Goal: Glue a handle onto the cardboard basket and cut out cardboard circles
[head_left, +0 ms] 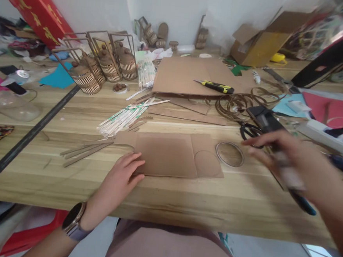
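My left hand (pixel 124 174), with a watch (pixel 74 217) on its wrist, rests with fingers spread on the left edge of a flat cardboard piece (pixel 165 153). A pencil-like circle outline shows on the cardboard's right end. Beside that end lies a ring (pixel 230 154) that looks like a tape roll. My right hand (pixel 289 156) is smeared by motion over the right side of the table, close to a pair of black-handled scissors (pixel 249 131). Under it shows a dark blue handle end (pixel 305 204); whether the hand holds anything is unclear.
Behind lie a bundle of paper-wrapped sticks (pixel 125 115), a larger cardboard sheet (pixel 187 73) with a yellow-black utility knife (pixel 217 86), and coiled brown strips (pixel 234 105). Several small handled baskets (pixel 109 67) stand back left. An open box (pixel 258 44) stands back right. Cardboard strips (pixel 86 150) lie left.
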